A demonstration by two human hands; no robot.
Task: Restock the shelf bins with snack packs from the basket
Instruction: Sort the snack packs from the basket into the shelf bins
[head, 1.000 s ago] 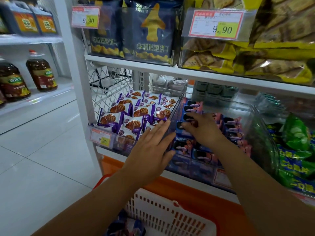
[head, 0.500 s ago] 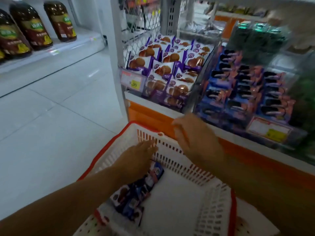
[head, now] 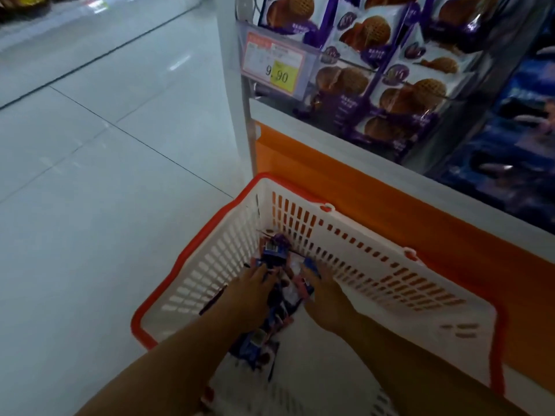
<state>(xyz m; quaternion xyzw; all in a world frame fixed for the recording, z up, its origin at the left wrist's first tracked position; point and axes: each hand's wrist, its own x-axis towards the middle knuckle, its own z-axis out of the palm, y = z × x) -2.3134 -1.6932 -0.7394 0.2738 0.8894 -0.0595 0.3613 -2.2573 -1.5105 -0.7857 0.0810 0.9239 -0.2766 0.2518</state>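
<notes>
Head cam: white basket (head: 375,265) with a red rim sits on the tiled floor (head: 90,175). Both hands are down inside it. Snack packs (head: 261,349), blue and purple, are piled along the basket's left wall; one blue pack (head: 274,250) lies at the far end of the pile.

Left hand (head: 249,298): fingers stretched out, resting on top of the pile, tips just short of that blue pack. Right hand (head: 324,301): on the pile's right side near the basket's far wall, fingertips at a blue wrapper. Too blurred to tell whether it grips.

Beyond the basket: orange base panel (head: 390,211), above it a clear shelf bin (head: 322,60) of purple waffle packs (head: 399,94) with a 9.90 price tag (head: 274,66). Dark blue packs (head: 510,145) sit right of those.
</notes>
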